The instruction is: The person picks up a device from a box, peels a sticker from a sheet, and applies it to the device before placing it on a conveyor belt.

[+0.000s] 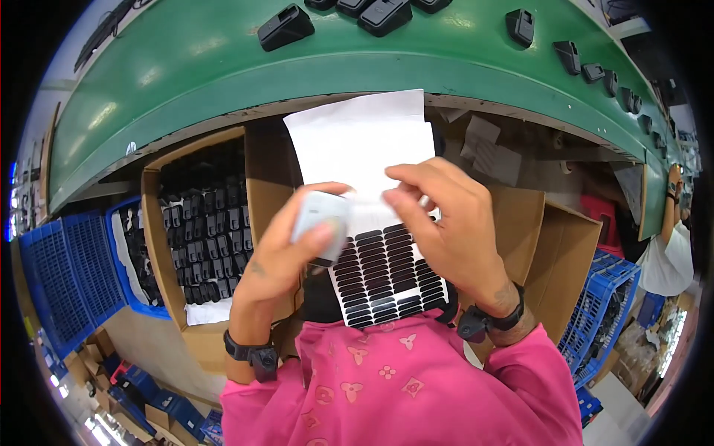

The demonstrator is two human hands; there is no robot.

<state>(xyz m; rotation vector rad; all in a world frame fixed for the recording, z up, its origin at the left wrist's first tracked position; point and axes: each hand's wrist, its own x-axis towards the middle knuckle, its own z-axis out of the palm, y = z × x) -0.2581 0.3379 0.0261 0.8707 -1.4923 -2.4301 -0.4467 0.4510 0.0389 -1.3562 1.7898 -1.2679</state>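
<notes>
My left hand (pixel 279 245) is closed round a small pale grey, box-shaped device (pixel 320 217), blurred, with a dark lower end. On my lap lies a white sheet of black oblong stickers (pixel 383 267), with several gaps in its rows. White backing paper (pixel 361 145) stretches from its far end up to the bench edge. Over the sheet's right side hangs my right hand (pixel 455 219), thumb and forefinger drawn close together near the device. Whatever may be between those fingertips is too small to make out.
A green bench (pixel 216 82) runs across the far side, bearing several black cradle-shaped units (pixel 286 28). At left stands a cardboard box (pixel 154 245) of black parts beside a blue crate (pixel 123 260). An open carton (pixel 565 245) and blue basket (pixel 599 305) are at right, near another person's arm (pixel 673 197).
</notes>
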